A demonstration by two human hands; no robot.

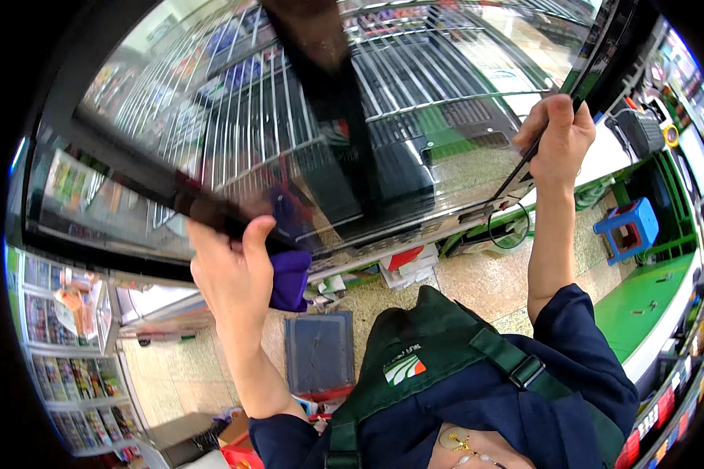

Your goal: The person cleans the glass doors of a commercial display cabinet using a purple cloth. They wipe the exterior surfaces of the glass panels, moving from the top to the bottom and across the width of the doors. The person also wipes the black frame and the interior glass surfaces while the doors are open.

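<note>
In front of me is a glass-sided display cabinet with wire shelves point(258, 117) inside. My left hand point(234, 275) is closed around a black frame bar point(135, 161) at the cabinet's left, thumb up. Below its fingers hangs a purple cloth point(290, 281); whether the fingers also pinch it I cannot tell. My right hand point(560, 140) grips the dark edge of a glass panel point(463, 170) on the right, thumb on top. The fingers beyond both edges are partly hidden or blurred. The glass mirrors dark clothing and a logo.
A blue plastic stool point(628, 230) stands on the floor to the right, near a green counter panel point(645, 305). A dark flat platform point(320, 352) lies below the cabinet. Packed product shelves point(82, 375) line the lower left. A black cable loop point(509, 225) hangs below the glass panel.
</note>
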